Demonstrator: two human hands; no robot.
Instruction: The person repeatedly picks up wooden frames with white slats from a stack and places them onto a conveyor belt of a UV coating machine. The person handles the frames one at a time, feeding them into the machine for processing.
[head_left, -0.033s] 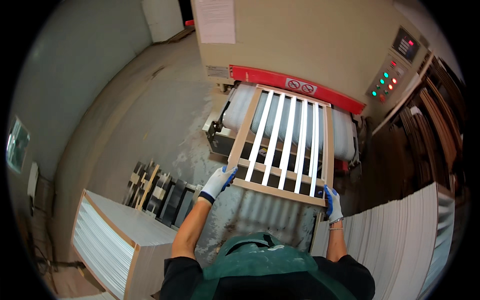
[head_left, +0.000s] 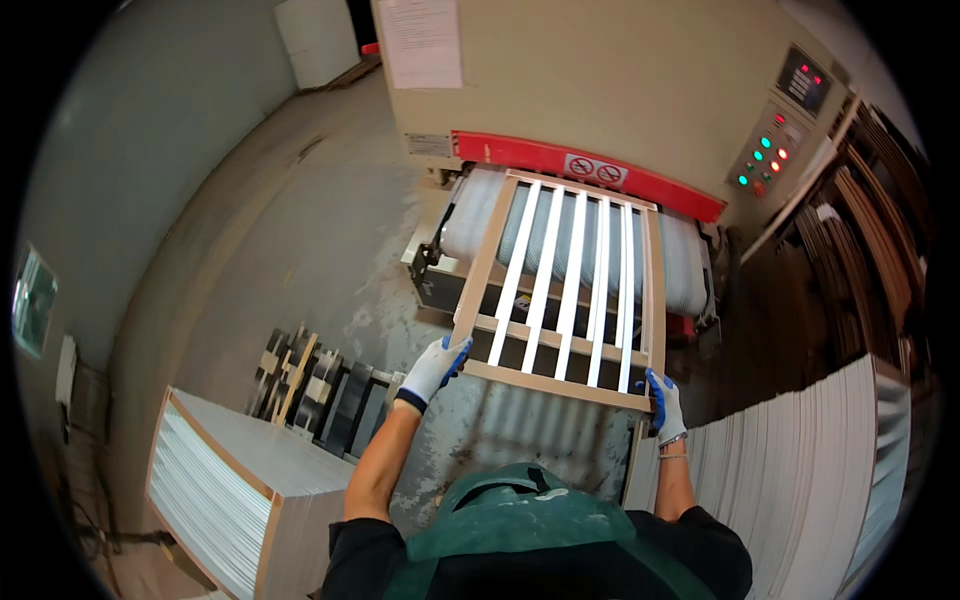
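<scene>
A rectangular slatted frame (head_left: 484,250) with tan edges and bright white slats stretches out before me. Its far end lies on the ribbed rollers (head_left: 470,215) of a large beige machine, just below a red bar (head_left: 500,147). The near end is held up in my hands above the floor. My left hand (head_left: 433,370), in a white glove with blue on the fingers, is closed on the near left corner. At the near right corner my right hand (head_left: 668,405), gloved alike, grips the side rail, its fingers partly hidden.
A tall stack of pale panels (head_left: 255,450) stands at my left, another stack (head_left: 770,470) at my right. A low black rack (head_left: 350,405) sits beyond the left stack. The machine's control panel (head_left: 768,150) has lit buttons. Brown boards (head_left: 865,240) lean at the far right.
</scene>
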